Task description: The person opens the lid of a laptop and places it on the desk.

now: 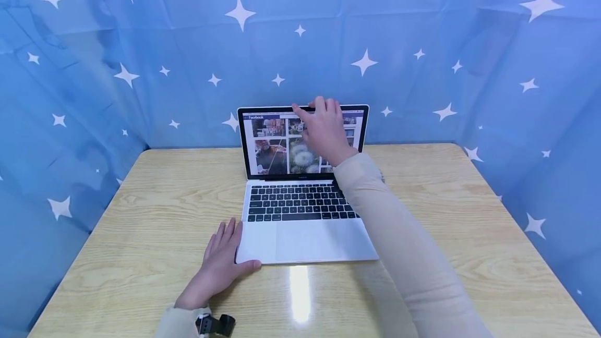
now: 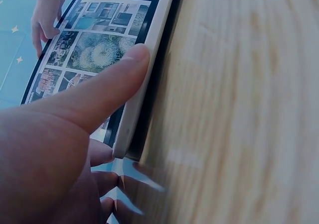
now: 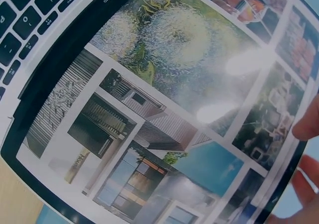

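A silver laptop [image 1: 305, 244] stands opened on the table, its screen [image 1: 271, 158] lit with a page of photos. At the top edge of that screen, my right hand [image 1: 325, 132] pinches the lid. The right wrist view shows the thumb [image 3: 308, 118] on the screen side and other fingers at the edge. My left hand [image 1: 219, 265] rests against the front left corner of the laptop base. Its thumb [image 2: 117, 79] lies straight along the front edge, and the other fingers extend along the left side. My right forearm hides part of the keyboard [image 1: 296, 203].
The laptop sits on a light wood table [image 1: 155, 213] with rounded far corners. A blue curtain [image 1: 188, 40] with white stars hangs behind and at both sides. A dark watch-like band [image 1: 216, 324] is on my left wrist.
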The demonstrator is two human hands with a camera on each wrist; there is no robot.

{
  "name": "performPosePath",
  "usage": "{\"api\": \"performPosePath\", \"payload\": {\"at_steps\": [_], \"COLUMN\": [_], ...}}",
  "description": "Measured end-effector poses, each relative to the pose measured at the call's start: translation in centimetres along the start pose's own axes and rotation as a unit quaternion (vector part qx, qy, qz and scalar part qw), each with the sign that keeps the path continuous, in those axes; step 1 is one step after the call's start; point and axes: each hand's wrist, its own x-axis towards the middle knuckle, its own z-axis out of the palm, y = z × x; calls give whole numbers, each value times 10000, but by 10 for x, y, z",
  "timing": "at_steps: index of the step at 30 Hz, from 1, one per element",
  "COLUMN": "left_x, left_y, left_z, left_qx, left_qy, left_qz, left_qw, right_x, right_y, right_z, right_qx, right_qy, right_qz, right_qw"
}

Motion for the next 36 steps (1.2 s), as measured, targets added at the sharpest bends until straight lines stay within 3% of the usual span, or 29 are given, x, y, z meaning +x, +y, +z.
{"api": "performPosePath", "payload": {"at_steps": [29, 36], "left_x": [-2, -3], "left_y": [3, 3], "left_z": [1, 0], "left_qx": [-146, -100], "left_qy": [18, 91], "left_qz": [-88, -44], "left_qw": [9999, 9999], "right_x": [17, 22], "right_y": [5, 3], "right_z": [5, 1], "right_qx": [318, 412], "right_qy": [-423, -933], "right_qz": [356, 622], "right_qw": [9980, 9928]}}
